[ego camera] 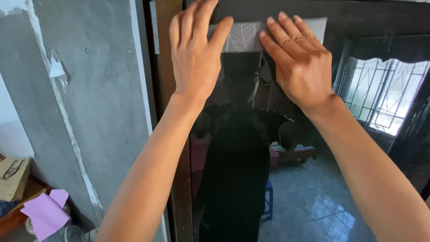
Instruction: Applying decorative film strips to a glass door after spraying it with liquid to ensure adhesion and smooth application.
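My left hand (195, 51) and my right hand (301, 60) are both raised flat against a dark glass pane (313, 170). Between and under their fingers lies a pale sheet of paper with a faint line pattern (245, 36), pressed onto the glass near its top. The left fingers cover the sheet's left end, the right fingers lie across its right half. The glass mirrors a dark figure, a tiled floor and a barred window. A brown wooden frame (166, 27) with a metal hinge borders the glass on the left.
A grey cement wall (98, 98) stands to the left, with a face mask (57, 68) hanging on it. Low at the left sit a pink paper piece (45, 213) and a tan paper bag (13, 177) on a wooden surface.
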